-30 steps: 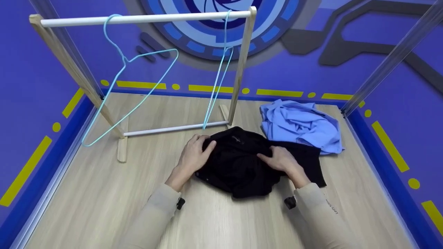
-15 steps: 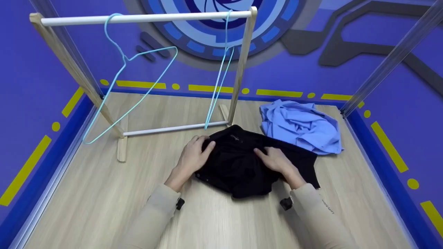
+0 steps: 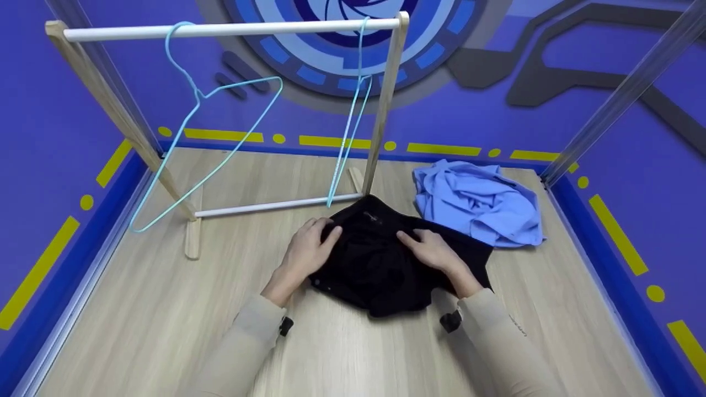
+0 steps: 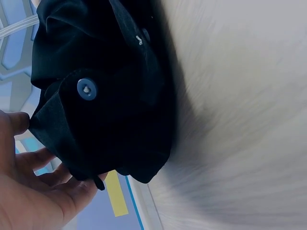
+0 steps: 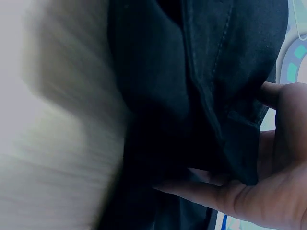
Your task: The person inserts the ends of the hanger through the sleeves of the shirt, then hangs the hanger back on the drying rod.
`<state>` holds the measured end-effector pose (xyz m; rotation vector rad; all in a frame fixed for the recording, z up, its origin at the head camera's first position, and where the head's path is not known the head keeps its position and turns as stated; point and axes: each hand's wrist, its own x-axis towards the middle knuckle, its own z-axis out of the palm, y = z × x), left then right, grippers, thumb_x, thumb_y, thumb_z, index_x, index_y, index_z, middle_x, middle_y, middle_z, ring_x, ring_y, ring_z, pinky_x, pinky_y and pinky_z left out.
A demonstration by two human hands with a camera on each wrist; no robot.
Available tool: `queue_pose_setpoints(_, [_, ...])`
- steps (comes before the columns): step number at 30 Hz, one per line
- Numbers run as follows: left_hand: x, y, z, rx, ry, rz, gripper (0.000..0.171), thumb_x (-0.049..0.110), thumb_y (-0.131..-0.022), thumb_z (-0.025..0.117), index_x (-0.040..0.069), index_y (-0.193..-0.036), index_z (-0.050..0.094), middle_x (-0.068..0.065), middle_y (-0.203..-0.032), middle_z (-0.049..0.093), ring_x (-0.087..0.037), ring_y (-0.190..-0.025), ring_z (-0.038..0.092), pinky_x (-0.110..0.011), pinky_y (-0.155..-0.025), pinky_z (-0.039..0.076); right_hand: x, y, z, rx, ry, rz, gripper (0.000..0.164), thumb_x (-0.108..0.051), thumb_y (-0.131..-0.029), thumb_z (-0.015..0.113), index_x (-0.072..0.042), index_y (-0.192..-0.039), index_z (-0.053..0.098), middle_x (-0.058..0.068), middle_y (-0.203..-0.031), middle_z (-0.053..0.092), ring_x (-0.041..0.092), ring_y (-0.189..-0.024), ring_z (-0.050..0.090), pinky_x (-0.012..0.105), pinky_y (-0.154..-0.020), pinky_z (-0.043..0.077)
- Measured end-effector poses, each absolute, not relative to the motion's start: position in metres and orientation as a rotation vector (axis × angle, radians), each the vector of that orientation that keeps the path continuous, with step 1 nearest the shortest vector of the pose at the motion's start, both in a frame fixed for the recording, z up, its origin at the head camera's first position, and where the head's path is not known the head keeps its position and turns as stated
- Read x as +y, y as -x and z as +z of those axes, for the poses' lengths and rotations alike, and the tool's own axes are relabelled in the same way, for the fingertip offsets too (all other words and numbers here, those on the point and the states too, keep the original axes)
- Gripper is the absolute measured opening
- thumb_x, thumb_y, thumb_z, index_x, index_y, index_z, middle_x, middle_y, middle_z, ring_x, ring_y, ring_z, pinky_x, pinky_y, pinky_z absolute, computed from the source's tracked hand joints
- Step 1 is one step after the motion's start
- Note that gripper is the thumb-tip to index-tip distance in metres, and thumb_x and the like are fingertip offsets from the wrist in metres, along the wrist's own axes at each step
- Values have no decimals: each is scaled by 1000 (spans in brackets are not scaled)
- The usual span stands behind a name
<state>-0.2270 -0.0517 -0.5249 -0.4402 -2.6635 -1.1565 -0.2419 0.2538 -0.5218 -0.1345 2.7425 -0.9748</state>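
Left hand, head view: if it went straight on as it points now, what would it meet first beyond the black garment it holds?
Probably the lower end of the nearer blue hanger, just ahead of the left hand in the picture. Depth is unclear, so the hand might pass under it.

In the head view, the left hand and the right hand are partly hidden by the black garment; the small pale mark at its eleven o'clock cannot be read. The sleeves are cut off at seven and five o'clock, the round wall emblem at twelve. In the right wrist view, the tabletop is blurred at nine o'clock.
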Motion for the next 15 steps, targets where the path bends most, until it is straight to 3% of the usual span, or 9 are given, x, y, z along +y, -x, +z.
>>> queue_pose_setpoints(4, [-52,227,-526,-2672,446,-1159,40,34,-106,58,-1,-123,67,-18,-115,67,-36,-110,64,-48,-95,50,250,243,-522,2741,129,-1028,89,-65,-100,51,13,-142,51,32,-140,54,44,-131,51,53,-109,40])
queue_pose_setpoints(15, [-51,228,-528,-2682,472,-1197,43,34,-107,56,-3,-127,65,-20,-118,66,-36,-114,63,-48,-98,49,245,247,-529,2668,116,-1307,63,-59,-96,63,-3,-124,70,14,-123,68,27,-106,63,43,-94,49])
